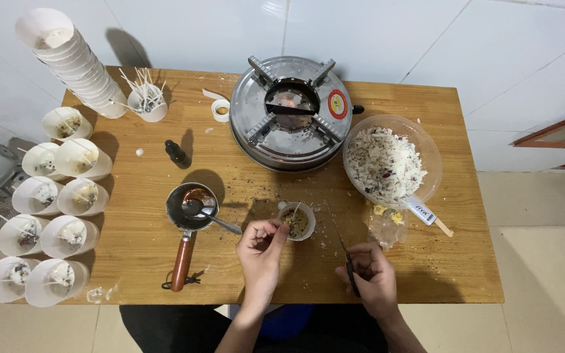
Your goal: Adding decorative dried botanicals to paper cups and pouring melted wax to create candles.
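- Against a white tiled wall stands the wooden worktop (pixel 426 261).
- Left hand (pixel 261 252) fingers pinch the small white paper cup (pixel 297 221) rim.
- Right hand (pixel 373 274) grips thin dark tweezers (pixel 346 258).

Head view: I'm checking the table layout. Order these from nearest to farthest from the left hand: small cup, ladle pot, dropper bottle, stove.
1. Small cup, touching the left hand, just to its right.
2. Ladle pot, to its left.
3. Dropper bottle, farther back and left.
4. Stove, at the table's back; close to the bottle in distance, so ranks 3 and 4 are hard to separate.
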